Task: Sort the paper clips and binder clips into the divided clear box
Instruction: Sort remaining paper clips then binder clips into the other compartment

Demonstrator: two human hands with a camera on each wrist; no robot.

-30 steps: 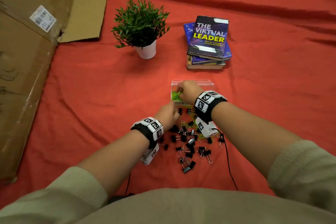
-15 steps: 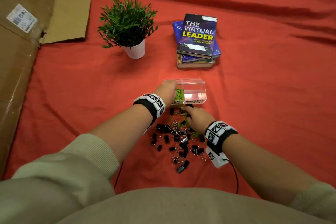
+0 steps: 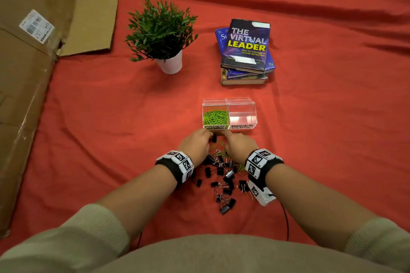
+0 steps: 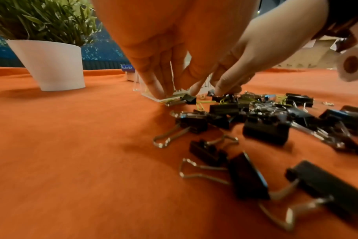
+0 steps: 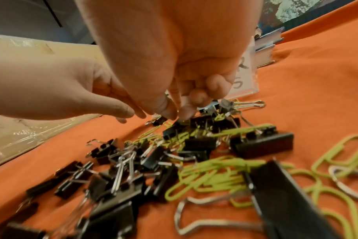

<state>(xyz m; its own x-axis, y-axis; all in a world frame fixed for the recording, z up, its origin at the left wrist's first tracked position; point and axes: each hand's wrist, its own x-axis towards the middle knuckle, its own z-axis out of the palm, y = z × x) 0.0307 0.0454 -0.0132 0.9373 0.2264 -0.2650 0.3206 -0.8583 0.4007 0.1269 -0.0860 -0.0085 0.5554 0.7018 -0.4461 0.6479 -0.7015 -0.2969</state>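
Observation:
The clear divided box (image 3: 241, 104) stands on the red cloth. Its left compartment holds green paper clips (image 3: 215, 117); the right one, labelled for binder clips, holds nothing. A mixed pile of black binder clips (image 3: 224, 178) and green paper clips (image 5: 210, 174) lies just in front of it. Both hands are at the pile's far end, by the box's front wall. My left hand (image 3: 208, 134) (image 4: 170, 92) points straight fingers down onto green clips there. My right hand (image 3: 226, 134) (image 5: 178, 116) pinches thumb and forefinger on a clip atop the pile; I cannot tell which kind.
A potted plant (image 3: 165, 35) in a white pot stands behind the box to the left. A stack of books (image 3: 246, 51) sits behind the box to the right. A flattened cardboard box (image 3: 26, 73) covers the left side. A black cable (image 3: 287, 221) trails from my right wrist.
One second ago my right hand was over the paper clip compartment; it came back to the pile. My left hand went to the box, then dropped to the clips in front.

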